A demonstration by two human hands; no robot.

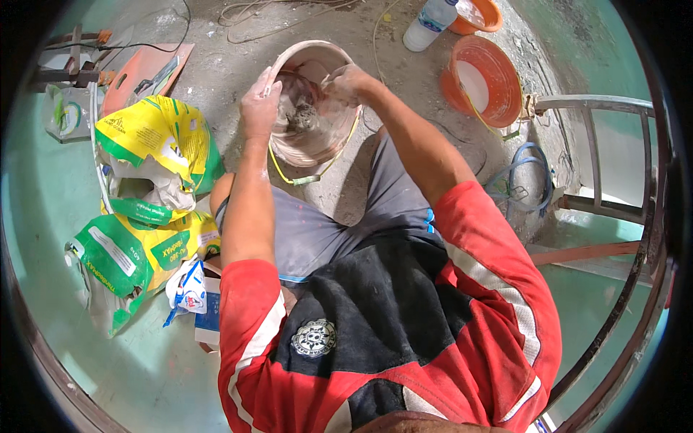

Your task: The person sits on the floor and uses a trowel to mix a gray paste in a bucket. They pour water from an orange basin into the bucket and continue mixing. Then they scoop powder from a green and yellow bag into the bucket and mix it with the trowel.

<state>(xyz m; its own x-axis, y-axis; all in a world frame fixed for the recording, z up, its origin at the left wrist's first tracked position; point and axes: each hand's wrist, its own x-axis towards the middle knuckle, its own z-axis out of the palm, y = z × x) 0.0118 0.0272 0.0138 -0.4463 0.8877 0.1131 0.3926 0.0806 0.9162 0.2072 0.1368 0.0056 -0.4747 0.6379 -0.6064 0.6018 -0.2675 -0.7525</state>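
Observation:
A round plaster-smeared bucket (pixel 307 155) stands on the floor between my knees. Its yellow wire handle (pixel 306 180) with a green grip hangs down on the near side. Inside lies a grey, lumpy mix (pixel 303 115), partly blurred. My left hand (pixel 260 107) is closed on the left side of the rim, its fingers dusted white. Over the right side of the rim, my right hand (pixel 348 84) reaches in with curled fingers; what they hold, if anything, is hidden. Both forearms are bare.
Yellow-green powder bags (pixel 162 141) slump at my left, beside a blue-and-white box (pixel 208 310) and an orange-pink board (pixel 133 76). An orange bucket (pixel 509 83), a plastic bottle (pixel 429 25) and an orange tub (pixel 476 16) stand far right. A blue hose coil (pixel 521 180) lies near a metal frame (pixel 595 155).

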